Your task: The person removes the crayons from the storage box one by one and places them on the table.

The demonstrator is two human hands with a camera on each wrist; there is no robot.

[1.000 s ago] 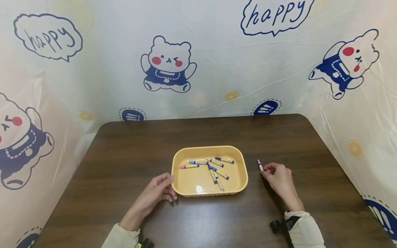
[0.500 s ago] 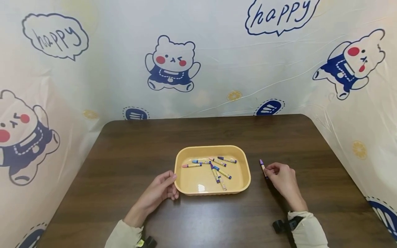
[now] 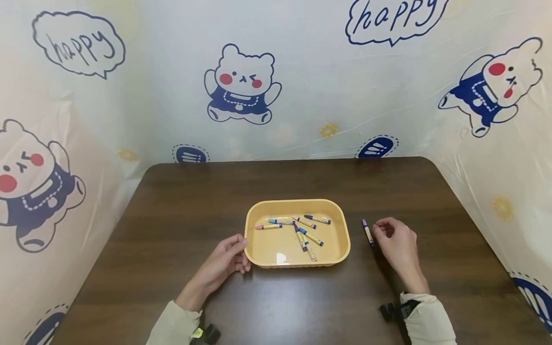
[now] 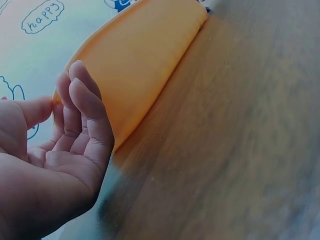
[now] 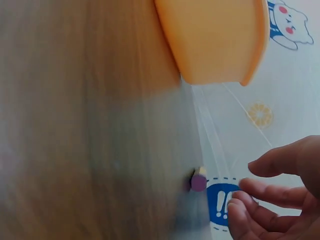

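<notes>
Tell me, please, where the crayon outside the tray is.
In the head view, the crayon lies on the table right of the tray, just left of the right hand.

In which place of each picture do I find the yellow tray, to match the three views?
Head: the yellow tray sits just right of centre, below the middle.
Left wrist: upper part, left of centre, cut off by the top edge.
Right wrist: top, right of centre, also cut off above.
Shared landmark: the brown table.
</notes>
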